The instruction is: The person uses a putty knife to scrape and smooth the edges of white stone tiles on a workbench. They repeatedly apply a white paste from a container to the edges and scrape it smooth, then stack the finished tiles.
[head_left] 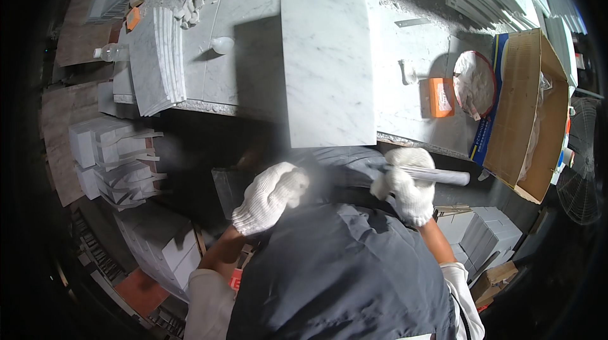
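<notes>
A white knit glove covers my left hand [272, 195], held in front of my dark apron [342, 270]. Its fingers are curled, and a hazy blur at the fingertips hides what they hold, if anything. My right hand [408, 189], gloved the same way, grips a grey rod-like tool [443, 176] whose thick end sticks out to the right; its left end is blurred. Just beyond both hands, a white marble slab [329, 64] with grey veins lies on the bench, its near end jutting over the front edge. Neither hand touches it.
Thin stone tiles [166, 61] are stacked left on the bench [253, 102]. To the right are an orange box [441, 97], a round dish of white material [474, 83] and an open cardboard box [532, 105]. White blocks [111, 150] stand lower left; a fan [579, 169] stands far right.
</notes>
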A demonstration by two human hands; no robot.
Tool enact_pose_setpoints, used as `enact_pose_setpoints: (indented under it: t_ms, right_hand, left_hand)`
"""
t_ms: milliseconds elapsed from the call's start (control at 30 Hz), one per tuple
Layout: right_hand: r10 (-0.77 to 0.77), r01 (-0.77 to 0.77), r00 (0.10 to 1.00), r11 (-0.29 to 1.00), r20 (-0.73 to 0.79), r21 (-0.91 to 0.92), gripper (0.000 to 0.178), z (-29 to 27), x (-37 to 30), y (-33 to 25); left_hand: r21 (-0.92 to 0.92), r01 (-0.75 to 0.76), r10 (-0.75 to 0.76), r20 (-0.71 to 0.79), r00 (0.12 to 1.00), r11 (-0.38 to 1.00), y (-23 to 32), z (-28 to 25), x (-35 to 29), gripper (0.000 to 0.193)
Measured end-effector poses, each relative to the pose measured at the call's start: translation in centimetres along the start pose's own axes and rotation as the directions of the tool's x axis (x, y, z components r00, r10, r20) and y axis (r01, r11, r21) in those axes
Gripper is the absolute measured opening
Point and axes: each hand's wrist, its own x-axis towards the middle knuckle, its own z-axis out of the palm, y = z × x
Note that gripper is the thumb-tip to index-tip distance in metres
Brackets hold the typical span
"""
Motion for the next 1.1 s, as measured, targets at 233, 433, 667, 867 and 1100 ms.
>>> enact_pose_setpoints:
  t_ms: [233, 433, 667, 867, 1100]
  right_hand:
    - [-0.370, 0.564, 0.821, 0.643, 0.434, -0.518, 0.039, 3.1, 4.6, 1.5]
    - [-0.322, 0.551, 0.834, 0.452, 0.448, -0.701, 0.039, 4.7, 5.9, 2.0]
    - [-0.281, 0.551, 0.834, 0.390, 0.475, -0.738, 0.035, 5.3, 6.7, 2.2]
    - [-0.270, 0.542, 0.839, 0.345, 0.472, -0.766, 0.035, 5.6, 6.9, 2.2]
    - [-0.303, 0.558, 0.829, 0.378, 0.471, -0.739, 0.036, 5.7, 7.2, 2.6]
  left_hand:
    - [0.742, -0.346, 0.600, -0.095, 0.794, 0.575, -2.7, 1.4, 2.9, 0.024]
    - [0.742, -0.331, 0.603, -0.122, 0.789, 0.583, -3.8, 0.7, 3.3, 0.031]
    - [0.689, -0.327, 0.578, -0.163, 0.799, 0.647, -4.7, 0.5, 3.6, 0.032]
    - [0.665, -0.339, 0.578, -0.173, 0.797, 0.666, -4.7, 0.4, 3.7, 0.032]
    - [0.692, -0.343, 0.604, -0.168, 0.779, 0.635, -5.0, 0.3, 3.8, 0.032]
